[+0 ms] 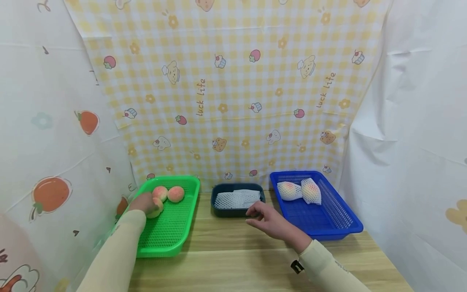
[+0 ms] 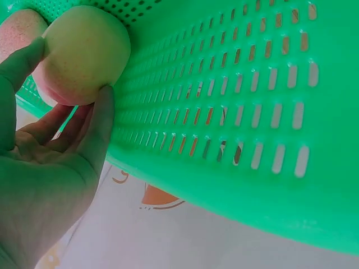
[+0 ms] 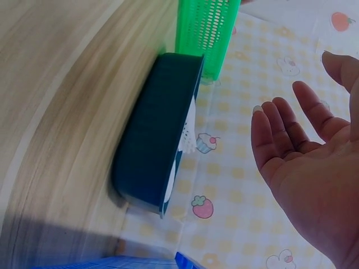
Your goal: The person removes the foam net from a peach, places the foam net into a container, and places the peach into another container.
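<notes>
My left hand [image 1: 145, 202] reaches into the green basket [image 1: 164, 235] and grips a peach [image 2: 87, 53], thumb on one side and fingers round the other. Two more peaches lie just beyond it: a pink one [image 1: 176, 194] and another [image 1: 159, 192] beside it. My right hand [image 1: 269, 222] hovers over the table near the dark box's right front corner, fingers loosely bent and holding nothing; the right wrist view shows its bare palm. White foam net sleeves [image 1: 233, 200] lie in the dark box [image 1: 230, 213].
At the right stands a blue basket [image 1: 306, 221] with two peaches in white foam nets, one [image 1: 290, 192] lying beside the other [image 1: 311, 191]. A wooden table [image 1: 219, 251] carries all containers. A patterned yellow-checked cloth [image 1: 233, 138] hangs behind, with white cloths at both sides.
</notes>
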The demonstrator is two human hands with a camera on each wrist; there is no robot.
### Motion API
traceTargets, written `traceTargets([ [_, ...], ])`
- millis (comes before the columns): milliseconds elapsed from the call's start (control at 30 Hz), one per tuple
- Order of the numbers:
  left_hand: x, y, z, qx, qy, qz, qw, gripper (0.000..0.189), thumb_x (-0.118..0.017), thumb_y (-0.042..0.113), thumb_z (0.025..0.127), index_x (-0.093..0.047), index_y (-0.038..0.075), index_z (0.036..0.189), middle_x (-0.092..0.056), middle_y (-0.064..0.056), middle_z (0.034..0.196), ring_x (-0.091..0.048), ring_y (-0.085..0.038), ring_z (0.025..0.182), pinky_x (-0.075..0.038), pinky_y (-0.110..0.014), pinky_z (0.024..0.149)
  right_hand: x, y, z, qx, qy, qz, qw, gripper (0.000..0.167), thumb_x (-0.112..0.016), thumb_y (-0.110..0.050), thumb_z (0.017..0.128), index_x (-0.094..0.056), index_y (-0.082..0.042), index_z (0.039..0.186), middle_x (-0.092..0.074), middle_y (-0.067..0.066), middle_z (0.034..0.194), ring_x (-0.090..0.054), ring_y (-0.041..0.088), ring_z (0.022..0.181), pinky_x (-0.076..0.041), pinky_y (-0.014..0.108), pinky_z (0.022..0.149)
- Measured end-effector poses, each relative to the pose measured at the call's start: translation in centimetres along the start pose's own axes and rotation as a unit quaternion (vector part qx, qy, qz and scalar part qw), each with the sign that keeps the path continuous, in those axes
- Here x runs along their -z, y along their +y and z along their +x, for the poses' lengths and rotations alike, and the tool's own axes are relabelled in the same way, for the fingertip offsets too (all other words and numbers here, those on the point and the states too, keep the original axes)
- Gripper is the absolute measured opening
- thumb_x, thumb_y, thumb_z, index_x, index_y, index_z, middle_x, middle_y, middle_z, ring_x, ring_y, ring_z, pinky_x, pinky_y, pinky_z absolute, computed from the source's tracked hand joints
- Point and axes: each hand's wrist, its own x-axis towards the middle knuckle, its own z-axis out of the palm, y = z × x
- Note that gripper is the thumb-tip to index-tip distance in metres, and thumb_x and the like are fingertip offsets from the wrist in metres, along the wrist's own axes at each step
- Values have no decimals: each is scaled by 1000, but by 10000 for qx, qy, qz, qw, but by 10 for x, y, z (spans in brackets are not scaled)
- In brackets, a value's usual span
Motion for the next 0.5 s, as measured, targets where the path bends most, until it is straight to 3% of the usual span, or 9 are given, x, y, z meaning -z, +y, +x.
traceTargets([
  [167, 2, 7, -4, 42, 148, 168, 9997, 9, -67, 14, 86, -66, 6, 82, -69, -13, 87, -61, -30, 78, -56, -51, 79, -2, 2, -1, 32, -43, -58, 10000, 17, -74, -27, 109, -72, -17, 123, -67, 3, 128, -64, 20, 109, -57, 32, 90],
  [500, 3, 14, -9, 46, 290, 168, 9994, 9, -69, 11, 87, -64, 5, 84, -68, -15, 89, -61, -31, 80, -55, -53, 79, -3, 3, -1, 35, -50, -30, 10000, 17, -74, -27, 109, -72, -17, 123, -66, 6, 127, -65, 25, 113, -58, 33, 91],
])
